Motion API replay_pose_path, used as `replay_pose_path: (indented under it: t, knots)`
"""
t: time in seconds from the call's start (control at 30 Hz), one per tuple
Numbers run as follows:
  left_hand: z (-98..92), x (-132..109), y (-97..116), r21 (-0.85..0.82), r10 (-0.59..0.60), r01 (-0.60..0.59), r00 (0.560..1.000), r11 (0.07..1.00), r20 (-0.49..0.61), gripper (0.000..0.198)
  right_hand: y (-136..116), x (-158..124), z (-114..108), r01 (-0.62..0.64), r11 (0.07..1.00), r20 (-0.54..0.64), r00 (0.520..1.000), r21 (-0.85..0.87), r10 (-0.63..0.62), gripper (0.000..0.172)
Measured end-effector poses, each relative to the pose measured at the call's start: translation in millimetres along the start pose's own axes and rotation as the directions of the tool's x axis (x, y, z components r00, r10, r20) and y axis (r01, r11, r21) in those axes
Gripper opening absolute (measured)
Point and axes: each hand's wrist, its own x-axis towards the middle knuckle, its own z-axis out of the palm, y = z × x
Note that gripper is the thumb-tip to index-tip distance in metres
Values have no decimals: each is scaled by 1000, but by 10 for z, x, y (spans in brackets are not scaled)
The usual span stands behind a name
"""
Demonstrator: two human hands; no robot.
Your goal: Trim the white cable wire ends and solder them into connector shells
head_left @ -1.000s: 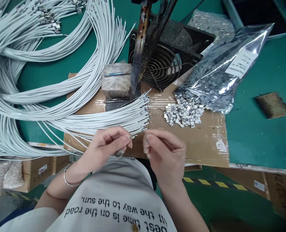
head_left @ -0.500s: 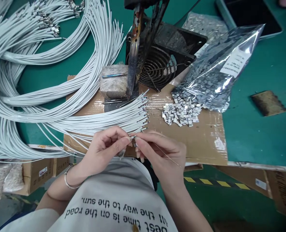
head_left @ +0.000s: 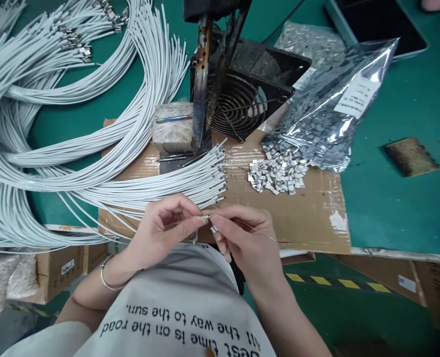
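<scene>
My left hand (head_left: pixel 168 225) is closed in a pinch at the front edge of the cardboard, its fingertips meeting those of my right hand. The tiny piece in that pinch is mostly hidden. My right hand (head_left: pixel 246 233) pinches a thin wire (head_left: pixel 259 231), which trails back over the hand. A small metal clip (head_left: pixel 213 229) shows at its lower fingers. Just beyond my hands lies a fanned bundle of white cables (head_left: pixel 175 181) with bare ends. To the right sits a pile of small metal clips (head_left: pixel 277 173).
A soldering iron stand (head_left: pixel 200 84) rises behind my hands, beside a wrapped block (head_left: pixel 172 126) and a black fan (head_left: pixel 242 104). A silver bag (head_left: pixel 327 114) of clips lies right, with a charred pad (head_left: pixel 412 156) farther off. Coiled white cables (head_left: pixel 4 163) cover the left side.
My fingertips have shifted slightly, and the right hand's lower fingers have turned, showing a small clip more plainly. The camera view has moved a little.
</scene>
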Motion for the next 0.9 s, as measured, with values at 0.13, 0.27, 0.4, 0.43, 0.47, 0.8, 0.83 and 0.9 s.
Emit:
replay_pose_path:
  t: [0.13, 0.27, 0.4, 0.43, 0.47, 0.8, 0.83, 0.9]
  knots:
    - [-29, -8, 11, 76, -40, 37, 998, 996, 44, 26, -108, 8, -42, -15, 988, 42, 999, -153, 22, 9]
    - [-22, 6, 52, 149, -59, 56, 998, 987, 19, 28, -162, -26, -50, 76, 931, -4, 997, -357, -83, 6]
    - [14, 22, 124, 223, -36, 38, 999, 974, -12, 26, -153, -28, -76, 163, 932, 94, 986, -323, -140, 9]
    - [25, 22, 134, 241, -20, 24, 1000, 970, -20, 24, -159, -28, -80, 174, 932, 95, 984, -318, -151, 8]
    - [36, 21, 136, 261, 2, 6, 999, 965, -32, 23, -170, -28, -80, 175, 931, 88, 984, -320, -155, 6]
    - [175, 29, -80, 321, 299, -239, 942, 917, -154, 24, -9, -25, 159, 233, 962, -159, 954, -144, -255, 14]
    - [175, 29, -88, 271, 254, -203, 952, 941, -171, 25, 47, -23, 195, 268, 951, -194, 936, -152, -295, 16]
    - [163, 27, -83, 159, 159, -130, 969, 979, -187, 27, 140, -26, 255, 357, 904, -250, 877, -234, -411, 18]
